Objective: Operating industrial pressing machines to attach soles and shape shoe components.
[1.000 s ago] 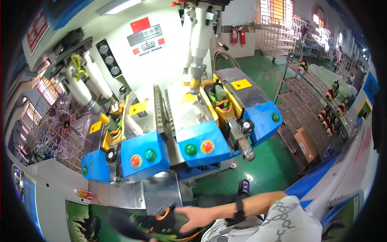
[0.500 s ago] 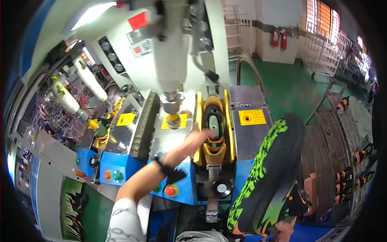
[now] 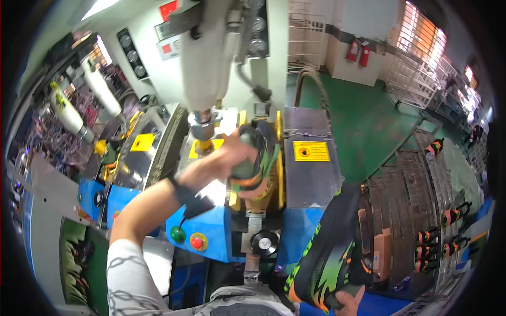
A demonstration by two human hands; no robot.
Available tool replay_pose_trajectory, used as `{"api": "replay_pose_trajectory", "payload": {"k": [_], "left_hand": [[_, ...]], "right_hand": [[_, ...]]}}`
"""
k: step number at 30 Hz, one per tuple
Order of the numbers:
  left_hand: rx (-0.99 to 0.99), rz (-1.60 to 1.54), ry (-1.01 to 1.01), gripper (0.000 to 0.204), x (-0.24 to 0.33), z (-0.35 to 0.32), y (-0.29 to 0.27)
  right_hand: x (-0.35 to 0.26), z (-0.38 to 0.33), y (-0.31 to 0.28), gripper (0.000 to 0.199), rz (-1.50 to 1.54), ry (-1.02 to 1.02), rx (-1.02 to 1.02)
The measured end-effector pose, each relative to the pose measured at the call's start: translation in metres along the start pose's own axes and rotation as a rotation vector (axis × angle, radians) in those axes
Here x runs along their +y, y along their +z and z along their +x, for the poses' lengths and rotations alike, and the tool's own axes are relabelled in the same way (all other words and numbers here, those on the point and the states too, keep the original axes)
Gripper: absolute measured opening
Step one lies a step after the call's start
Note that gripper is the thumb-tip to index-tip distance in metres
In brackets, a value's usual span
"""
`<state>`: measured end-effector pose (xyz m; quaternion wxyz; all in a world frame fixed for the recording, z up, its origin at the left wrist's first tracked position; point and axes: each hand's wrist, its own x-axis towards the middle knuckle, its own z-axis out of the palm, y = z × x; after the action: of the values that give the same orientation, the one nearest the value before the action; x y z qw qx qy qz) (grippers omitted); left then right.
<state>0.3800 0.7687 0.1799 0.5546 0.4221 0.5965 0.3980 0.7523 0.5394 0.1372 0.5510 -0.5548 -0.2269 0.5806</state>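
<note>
My left hand reaches up from the lower left, a black band on its wrist, and grips a dark shoe with orange and green trim. That shoe sits in the yellow-edged cradle of the press machine, just right of the machine's grey vertical ram. My right hand shows only at the bottom edge. It holds a second black shoe with green and orange markings by its lower end, sole side toward me, in front of the machine's right side.
Green and red round buttons sit on the blue front panel. A wire rack with several shoes stands at the right. Red fire extinguishers stand on the green floor behind. A second press station stands to the left.
The view swung from the low left bench to the press. A black and green shoe came up in my right hand. My left hand went to the cradle and closed on the shoe there.
</note>
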Motion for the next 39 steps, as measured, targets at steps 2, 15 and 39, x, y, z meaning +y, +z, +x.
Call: {"api": "replay_pose_trajectory", "payload": {"k": [2, 15, 39], "left_hand": [[0.169, -0.28, 0.028, 0.071, -0.022, -0.085, -0.018], [0.709, -0.812, 0.095, 0.072, -0.2, -0.422, -0.005], [1.077, -1.014, -0.261, 0.051, -0.304, -0.455, -0.047]], "right_hand": [[0.007, 0.011, 0.027, 0.066, 0.007, -0.072, 0.009], [0.04, 0.26, 0.341, 0.046, -0.951, -0.069, -0.707], [0.087, 0.125, 0.305, 0.067, -1.359, -1.09, -0.364]]}}
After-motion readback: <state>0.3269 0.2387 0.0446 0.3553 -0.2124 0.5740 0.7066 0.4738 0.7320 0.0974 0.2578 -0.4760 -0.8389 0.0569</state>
